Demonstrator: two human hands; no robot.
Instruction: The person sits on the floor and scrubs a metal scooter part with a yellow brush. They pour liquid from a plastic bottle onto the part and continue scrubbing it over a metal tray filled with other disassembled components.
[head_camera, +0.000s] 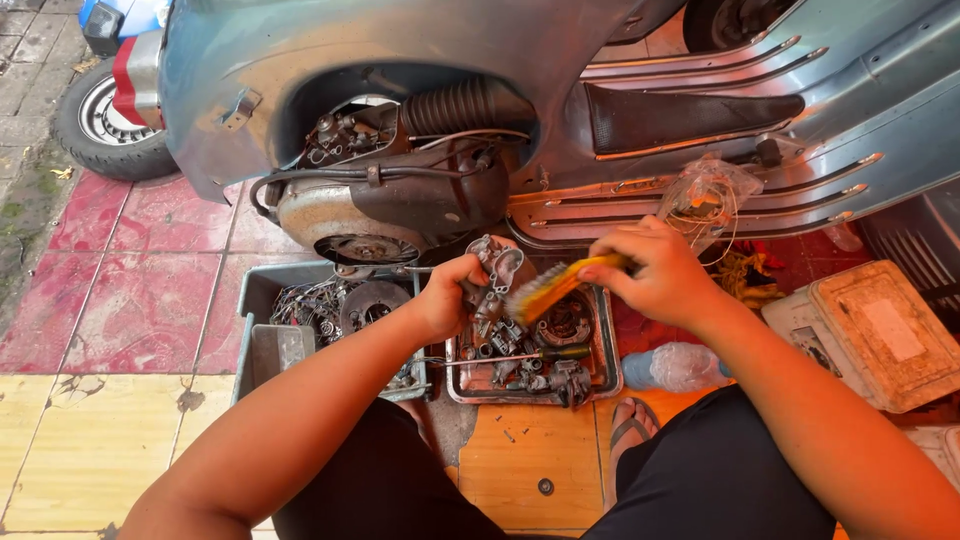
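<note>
Landmark: we take the metal tray (604, 345) of engine parts, on the floor beside the scooter (480, 60).
Left hand (447, 295): closed around a grey metal part (497, 272), held above the tray's left edge.
Right hand (655, 275): clamped on a yellow brush (552, 286) over the tray's upper edge.
Brush axis: we see it slanting down-left, bristles touching the part.
Nearer hand: left.
</note>
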